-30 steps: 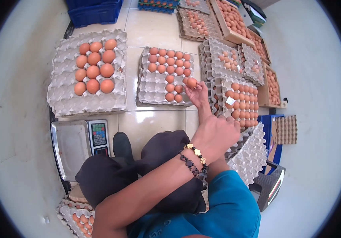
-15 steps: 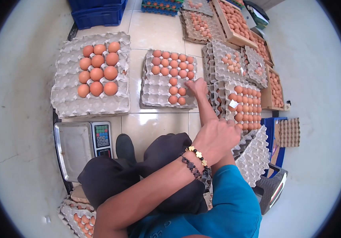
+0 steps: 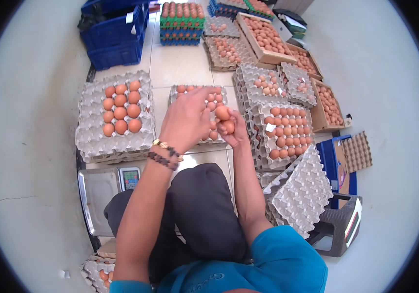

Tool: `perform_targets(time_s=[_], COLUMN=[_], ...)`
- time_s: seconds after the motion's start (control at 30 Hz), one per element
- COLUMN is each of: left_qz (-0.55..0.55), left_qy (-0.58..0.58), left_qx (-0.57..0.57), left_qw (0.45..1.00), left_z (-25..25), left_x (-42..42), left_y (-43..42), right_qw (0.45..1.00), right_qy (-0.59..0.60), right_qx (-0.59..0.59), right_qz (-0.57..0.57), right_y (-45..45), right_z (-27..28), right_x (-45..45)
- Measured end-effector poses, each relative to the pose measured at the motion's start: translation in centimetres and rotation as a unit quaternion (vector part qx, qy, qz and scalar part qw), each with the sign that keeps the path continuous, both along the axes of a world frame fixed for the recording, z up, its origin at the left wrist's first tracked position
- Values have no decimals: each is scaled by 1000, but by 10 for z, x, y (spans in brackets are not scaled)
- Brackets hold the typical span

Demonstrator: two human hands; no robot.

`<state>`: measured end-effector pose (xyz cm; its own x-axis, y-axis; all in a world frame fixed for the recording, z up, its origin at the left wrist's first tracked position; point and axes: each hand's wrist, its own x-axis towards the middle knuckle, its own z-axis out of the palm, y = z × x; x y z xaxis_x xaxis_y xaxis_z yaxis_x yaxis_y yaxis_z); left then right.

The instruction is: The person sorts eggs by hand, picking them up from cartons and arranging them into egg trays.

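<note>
My right hand (image 3: 236, 129) is wrapped round two brown eggs, an upper egg (image 3: 223, 113) and a lower egg (image 3: 228, 127). Just left of it, my left hand (image 3: 187, 117), with a beaded bracelet at the wrist, hovers with its index finger stretched out and thumb apart. No egg shows in its fingers, though its palm is hidden. Both hands are above the middle grey egg tray (image 3: 172, 96), partly filled with brown eggs; the left hand covers much of it. To the right, a grey tray (image 3: 265, 141) carries rows of eggs and a white paper scrap (image 3: 270, 128).
At left stands a tray stack (image 3: 90, 117) with several eggs on top, and a scale (image 3: 97, 200) in front of it. Beside my right arm lean empty trays (image 3: 302, 193). Wooden crates of eggs (image 3: 267, 41), blue crates (image 3: 116, 44) and green and blue trays (image 3: 181, 28) stand farther back.
My left hand has moved from the egg tray at right to over the middle tray. My right hand has lifted off the middle tray and now visibly holds two eggs. The view has tilted up.
</note>
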<state>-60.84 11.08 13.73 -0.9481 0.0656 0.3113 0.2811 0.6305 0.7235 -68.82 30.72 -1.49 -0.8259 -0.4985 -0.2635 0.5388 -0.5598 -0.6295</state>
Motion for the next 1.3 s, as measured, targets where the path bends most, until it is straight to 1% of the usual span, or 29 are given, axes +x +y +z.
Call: perform_targets(time_s=[0.07, 0.1, 0.2, 0.23, 0.33, 0.37, 0.43, 0.47, 0.5, 0.6, 0.63, 0.73, 0.77, 0.87, 0.9, 1.0, 1.1, 1.2, 1.23, 1.3], left_qz=[-15, -64, -113, -101, -61, -49, -40, -34, -47, -76, -73, -49, -55, -26, -11, -1, 5, 67, 53, 79], left_qy=[48, 16, -31, -18, -41, -32, -85, -106, -118, -164, -166, -166, -173, -161, -161, -149, -129, -140, -122, -104], left_qx=[59, 47, 148, 142, 332, 373, 542, 622, 659, 709, 715, 759, 768, 766, 754, 757, 742, 717, 736, 741], left_qw=[997, 997, 982, 985, 940, 926, 835, 775, 741, 682, 675, 628, 615, 622, 636, 636, 658, 679, 664, 659], left_z=[-13, -7, -2, -5, -2, -3, 7, 11, 10, 8, 7, 2, 2, -7, -11, -8, 7, 8, 0, -10], left_x=[15, 26, 45, 46, 71, 79, 106, 118, 129, 164, 175, 202, 210, 228, 232, 244, 265, 305, 320, 353], left_y=[-2, -4, 2, -3, -6, -9, -17, -21, -26, -39, -40, -42, -44, -43, -44, -40, -39, -51, -56, -65], right_qw=[995, 989, 970, 966, 963, 958, 965, 964, 950, 921, 901, 876, 881, 855, 861, 854, 894, 885, 891, 834], right_qy=[80, 121, 194, 206, 163, 157, 181, 189, 221, 275, 315, 406, 384, 436, 420, 432, 373, 377, 338, 411], right_qx=[44, 66, 94, 119, 181, 185, 75, 22, 58, 118, 139, 114, 109, 124, 133, 118, 103, 186, 217, 304], right_qz=[39, 58, 116, 104, 114, 150, 174, 187, 213, 248, 264, 235, 255, 252, 253, 266, 226, 201, 212, 209], right_y=[-13, -19, -31, -35, -40, -38, -37, -37, -38, -44, -45, -54, -55, -59, -59, -61, -68, -92, -105, -143], right_z=[44, 60, 93, 105, 148, 151, 166, 170, 173, 185, 183, 167, 164, 160, 161, 149, 145, 137, 132, 104], right_x=[20, 28, 43, 50, 76, 74, 93, 101, 106, 137, 141, 161, 164, 176, 180, 175, 169, 149, 140, 116])
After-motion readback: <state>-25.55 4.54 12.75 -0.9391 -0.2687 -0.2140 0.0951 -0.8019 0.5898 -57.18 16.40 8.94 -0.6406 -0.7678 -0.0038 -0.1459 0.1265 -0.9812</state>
